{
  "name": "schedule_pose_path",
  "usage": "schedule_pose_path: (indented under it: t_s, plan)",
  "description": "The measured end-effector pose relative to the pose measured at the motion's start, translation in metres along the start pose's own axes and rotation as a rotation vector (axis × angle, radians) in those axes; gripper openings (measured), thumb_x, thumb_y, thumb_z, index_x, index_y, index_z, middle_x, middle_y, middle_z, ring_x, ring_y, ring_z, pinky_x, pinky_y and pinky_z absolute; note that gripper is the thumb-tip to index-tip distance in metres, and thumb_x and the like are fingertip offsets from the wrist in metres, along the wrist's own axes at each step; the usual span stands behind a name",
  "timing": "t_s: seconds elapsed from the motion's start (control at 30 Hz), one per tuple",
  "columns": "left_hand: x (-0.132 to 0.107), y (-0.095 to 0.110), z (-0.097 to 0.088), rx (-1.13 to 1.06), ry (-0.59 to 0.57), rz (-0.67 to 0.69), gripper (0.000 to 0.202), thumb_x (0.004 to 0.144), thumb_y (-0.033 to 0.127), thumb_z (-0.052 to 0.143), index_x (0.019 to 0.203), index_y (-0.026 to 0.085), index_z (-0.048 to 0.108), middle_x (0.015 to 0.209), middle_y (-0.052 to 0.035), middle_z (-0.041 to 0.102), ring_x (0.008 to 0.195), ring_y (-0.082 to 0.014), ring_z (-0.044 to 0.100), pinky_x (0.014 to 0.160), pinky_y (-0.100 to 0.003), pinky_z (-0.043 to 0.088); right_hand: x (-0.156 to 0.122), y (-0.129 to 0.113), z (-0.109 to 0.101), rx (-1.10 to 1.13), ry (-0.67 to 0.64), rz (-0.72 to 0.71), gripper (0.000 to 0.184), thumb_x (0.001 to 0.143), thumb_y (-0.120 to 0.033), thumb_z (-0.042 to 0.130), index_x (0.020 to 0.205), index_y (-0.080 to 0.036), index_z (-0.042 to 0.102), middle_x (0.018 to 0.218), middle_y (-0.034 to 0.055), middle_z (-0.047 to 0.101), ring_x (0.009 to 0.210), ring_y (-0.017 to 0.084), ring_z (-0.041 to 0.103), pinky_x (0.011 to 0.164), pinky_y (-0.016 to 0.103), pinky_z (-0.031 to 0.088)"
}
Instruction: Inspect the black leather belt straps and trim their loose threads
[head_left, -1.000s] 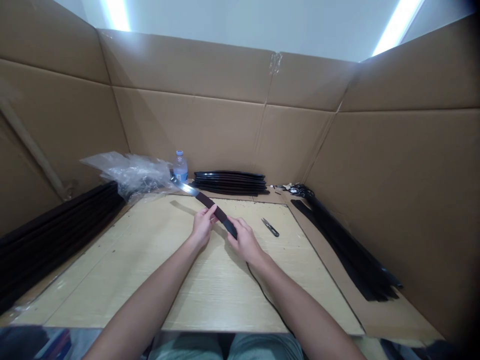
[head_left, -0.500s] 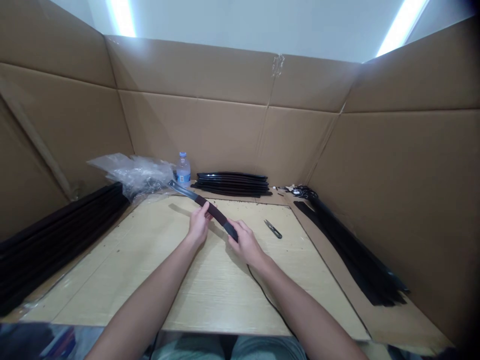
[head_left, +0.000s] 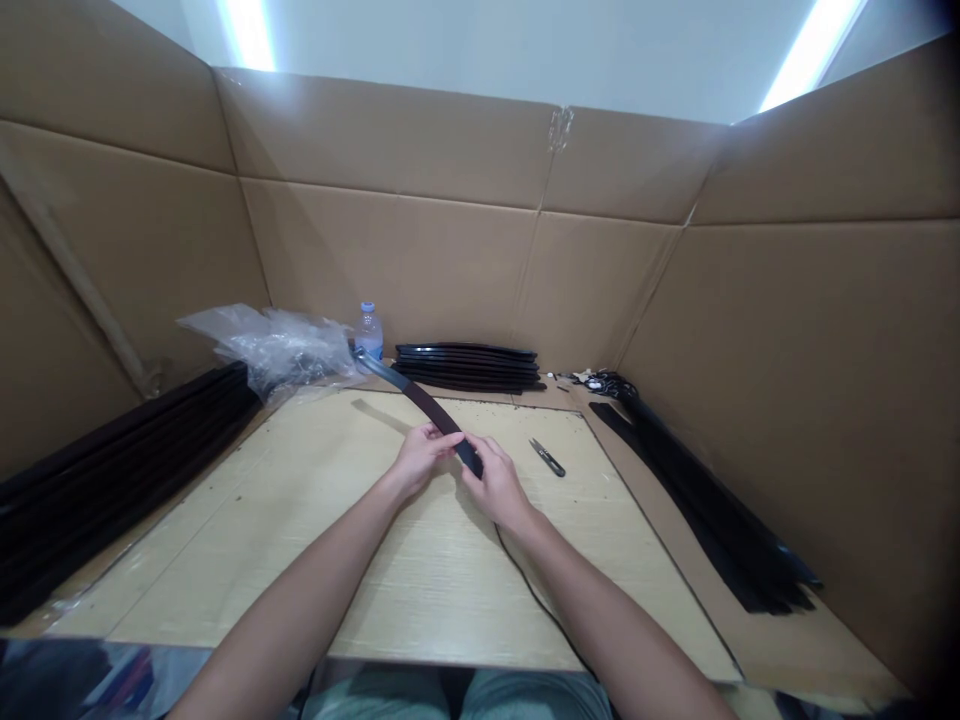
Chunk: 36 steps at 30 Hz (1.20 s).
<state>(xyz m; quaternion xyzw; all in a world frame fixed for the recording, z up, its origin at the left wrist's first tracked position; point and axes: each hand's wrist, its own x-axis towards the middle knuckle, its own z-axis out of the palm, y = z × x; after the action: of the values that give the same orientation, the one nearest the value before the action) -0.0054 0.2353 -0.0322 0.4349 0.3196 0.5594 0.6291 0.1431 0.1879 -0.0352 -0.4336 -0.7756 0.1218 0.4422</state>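
A long, slightly curved dark strip (head_left: 429, 404), glossy toward its far end and with a matte brown-black sleeve over its middle, is held above the table, slanting away to the upper left. My left hand (head_left: 426, 455) pinches it just below the sleeved stretch, thumb on top. Close beside it, my right hand (head_left: 495, 484) grips the near end, fingers closed round it. The two hands nearly touch. Black-handled thread snips (head_left: 547, 458) lie on the table to the right of my right hand.
Cardboard walls (head_left: 397, 250) enclose the pale table board (head_left: 262, 540). Dark strips are stacked at the left (head_left: 112, 480), back (head_left: 465, 367) and right (head_left: 697, 510). Crumpled clear plastic (head_left: 292, 350) and a water bottle (head_left: 368, 330) stand back left. A thin black cord (head_left: 534, 597) runs under my right forearm.
My left hand has slid down the strip toward the near end, beside my right hand. The strip's far end has swung slightly up and right; my right hand stays almost in place.
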Motion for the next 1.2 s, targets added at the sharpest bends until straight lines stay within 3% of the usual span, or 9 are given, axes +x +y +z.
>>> schedule_pose_path:
  t_s: [0.2,0.6,0.8,1.2]
  plan:
    - [-0.0024,-0.0008,0.003,0.007,-0.093,0.006,0.03,0.059,0.021,0.079,0.084,0.01,0.069,0.088,-0.0113,0.07,0.075,-0.0169,0.064,0.072,-0.028,0.046,0.0004,0.0001,0.0007,0.018,0.03,0.013,0.051,0.076,-0.009,0.052,0.125,-0.019,0.049,0.11,0.01,0.058,0.102,0.023,0.054,0.092,0.04,0.044]
    - [-0.0015,-0.0054,0.0052,0.045,-0.035,0.058,0.03,0.06,0.025,0.078,0.084,0.009,0.069,0.084,-0.0107,0.07,0.072,-0.0174,0.063,0.069,-0.027,0.046,0.0008,-0.0034,0.0016,0.034,0.036,0.039,0.048,0.074,-0.009,0.051,0.121,-0.018,0.052,0.109,0.0102,0.059,0.1,0.023,0.054,0.09,0.039,0.045]
    - [-0.0025,-0.0055,0.0056,-0.005,-0.06,0.036,0.033,0.06,0.022,0.078,0.09,0.01,0.069,0.087,-0.0098,0.069,0.075,-0.0163,0.062,0.071,-0.026,0.045,0.0012,-0.0037,0.0034,0.047,0.053,0.069,0.052,0.074,-0.01,0.052,0.125,-0.019,0.05,0.114,0.0104,0.058,0.104,0.023,0.054,0.092,0.04,0.043]
    - [0.0004,-0.0081,0.0044,0.034,-0.021,0.032,0.025,0.06,0.022,0.076,0.08,0.009,0.07,0.079,-0.0098,0.069,0.069,-0.0168,0.062,0.068,-0.028,0.046,0.0013,0.0003,0.0044,0.151,0.058,0.185,0.041,0.07,-0.014,0.059,0.111,-0.018,0.059,0.098,0.007,0.065,0.084,0.02,0.06,0.077,0.035,0.05]
